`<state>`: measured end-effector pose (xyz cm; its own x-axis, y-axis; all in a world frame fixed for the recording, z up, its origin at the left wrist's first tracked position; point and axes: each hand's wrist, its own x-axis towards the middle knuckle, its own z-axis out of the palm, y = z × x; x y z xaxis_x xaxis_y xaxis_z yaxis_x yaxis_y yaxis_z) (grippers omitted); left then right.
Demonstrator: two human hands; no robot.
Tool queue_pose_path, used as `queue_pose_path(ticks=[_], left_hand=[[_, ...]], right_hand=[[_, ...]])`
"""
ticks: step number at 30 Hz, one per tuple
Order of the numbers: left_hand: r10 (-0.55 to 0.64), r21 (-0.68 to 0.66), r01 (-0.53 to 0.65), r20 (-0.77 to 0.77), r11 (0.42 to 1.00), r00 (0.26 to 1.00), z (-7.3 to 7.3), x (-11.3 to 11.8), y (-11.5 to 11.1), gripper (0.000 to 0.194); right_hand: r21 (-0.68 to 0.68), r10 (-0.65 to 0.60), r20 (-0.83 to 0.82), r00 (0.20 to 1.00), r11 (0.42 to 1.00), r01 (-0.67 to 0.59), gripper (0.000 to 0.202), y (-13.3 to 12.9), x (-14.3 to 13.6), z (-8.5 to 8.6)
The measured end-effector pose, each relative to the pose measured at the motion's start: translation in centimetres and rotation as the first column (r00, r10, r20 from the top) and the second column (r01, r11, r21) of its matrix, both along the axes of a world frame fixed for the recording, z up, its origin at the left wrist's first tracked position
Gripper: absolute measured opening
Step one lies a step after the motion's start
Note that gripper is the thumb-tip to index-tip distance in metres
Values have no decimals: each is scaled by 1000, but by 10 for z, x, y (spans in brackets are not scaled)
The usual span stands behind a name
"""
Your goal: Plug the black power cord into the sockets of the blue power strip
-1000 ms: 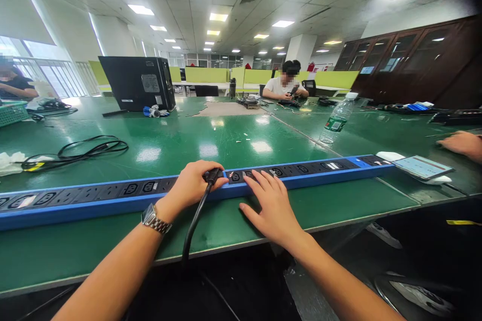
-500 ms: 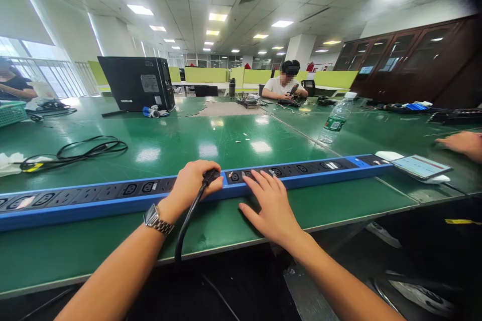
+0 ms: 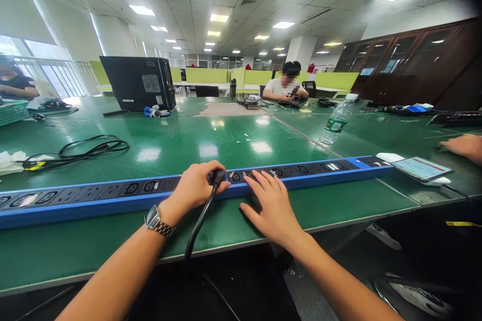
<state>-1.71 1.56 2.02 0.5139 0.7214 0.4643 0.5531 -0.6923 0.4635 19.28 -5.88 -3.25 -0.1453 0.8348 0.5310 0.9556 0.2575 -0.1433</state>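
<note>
A long blue power strip [image 3: 316, 179] with black sockets lies across the front of the green table. My left hand [image 3: 198, 185] is closed round a black power plug [image 3: 217, 177] over the middle of the strip; whether its pins sit in a socket is hidden. From the plug a thick black cord [image 3: 199, 225] hangs over the table's front edge. To the right, my right hand [image 3: 273, 210] rests with spread fingertips on the strip's sockets, holding nothing. A metal-banded watch [image 3: 158, 220] is on my left wrist.
Behind the strip lies a coiled black cable [image 3: 94, 148]. A plastic bottle [image 3: 337, 120] stands, tilted in view, at right, and a tablet [image 3: 422, 167] lies by the strip's end. A black computer case [image 3: 135, 83] stands farther back. Another person's hand [image 3: 465, 148] is at far right.
The plug and its cord have shifted slightly to the right in my left hand's grip. My right hand stays on the strip. The other person's hand at right has drawn back slightly.
</note>
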Motion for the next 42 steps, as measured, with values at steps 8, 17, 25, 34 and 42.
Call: queue_pose_path(ticks=[8,17,25,34,42], left_hand=[[72,-38,-70,70,997,995,-3,-3,4,20],[24,-33,-21,94,999,995,-4,-7,7,23],[122,-17,-121,115,993,986,-1,-6,5,18],[-69,-56,74,75,996,995,0,-8,2,26],[-138,-63,144,88,988,987,-4,-8,5,34]], right_hand=[[-11,0,8,1000,1000,0,58,0,1,-1],[-8,2,-10,1000,1000,-2,57,0,0,1],[-1,1,-1,1000,1000,-1,58,0,1,-1],[-14,-4,-6,1000,1000,3,58,0,1,1],[-8,0,-7,1000,1000,0,58,0,1,0]])
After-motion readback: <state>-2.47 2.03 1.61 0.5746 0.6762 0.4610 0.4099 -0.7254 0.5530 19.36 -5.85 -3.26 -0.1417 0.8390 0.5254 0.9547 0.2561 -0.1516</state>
